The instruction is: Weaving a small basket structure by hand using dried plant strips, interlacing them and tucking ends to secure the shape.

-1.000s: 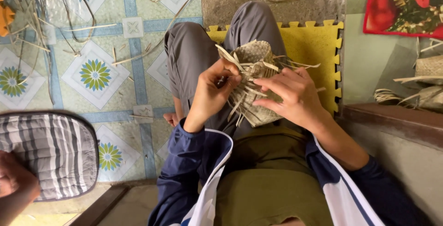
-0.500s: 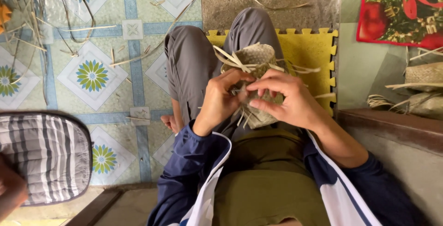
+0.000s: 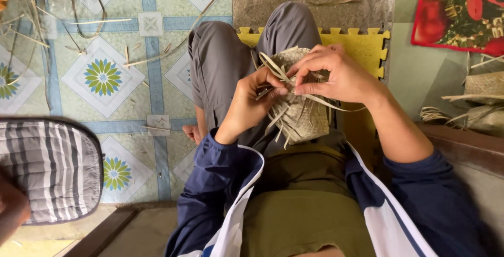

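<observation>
A half-woven basket of pale dry leaf strips (image 3: pixel 300 116) rests on my lap, loose strip ends sticking out around it. My left hand (image 3: pixel 251 103) pinches a strip at the basket's upper left edge. My right hand (image 3: pixel 333 76) lies over the top of the basket and pinches another strip, thumb and forefinger close to the left hand's fingers. Both hands meet over the weave and hide its middle. My legs in grey trousers (image 3: pixel 215 68) stretch out under the basket.
A yellow foam mat (image 3: pixel 362 44) lies under my legs on a tiled floor with flower patterns (image 3: pixel 103 76). Loose strips (image 3: pixel 37 21) are scattered at the upper left. A striped cushion (image 3: pixel 47 170) sits at the left, woven pieces (image 3: pixel 485 102) at the right.
Both hands have drawn closer together over the basket's top. The right hand moved up from the basket's side onto its upper edge, and the basket shifted slightly.
</observation>
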